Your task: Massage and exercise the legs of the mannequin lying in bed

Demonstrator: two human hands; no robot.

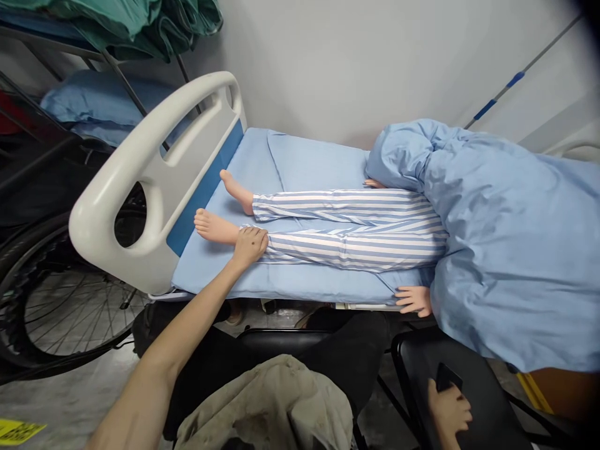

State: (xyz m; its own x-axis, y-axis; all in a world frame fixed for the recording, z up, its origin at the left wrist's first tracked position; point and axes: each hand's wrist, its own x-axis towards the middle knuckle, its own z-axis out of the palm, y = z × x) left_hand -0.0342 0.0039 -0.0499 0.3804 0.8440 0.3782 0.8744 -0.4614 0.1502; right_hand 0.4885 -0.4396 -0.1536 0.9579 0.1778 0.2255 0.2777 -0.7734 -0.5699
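A manikin's legs in blue-and-white striped trousers [347, 247] lie stretched out on a hospital bed. My left hand [250, 245] reaches over the bed's near side and is wrapped over the near ankle at the trouser cuff. The near bare foot [213, 226] sticks out past that hand, and the far foot [237, 192] lies beyond it. At the lower right, my right hand [450, 409] is closed at a flat black object [449, 377] that looks like a phone, above a black chair seat. My palm hides part of this object.
A bunched blue quilt [520, 244] covers the manikin's upper body, with a manikin hand [415, 300] poking out. The bed's pale end board [154, 181] rises at left, beside a wheelchair wheel [70, 306]. A black chair [473, 381] stands at right. Green bedding [154, 25] sits upper left.
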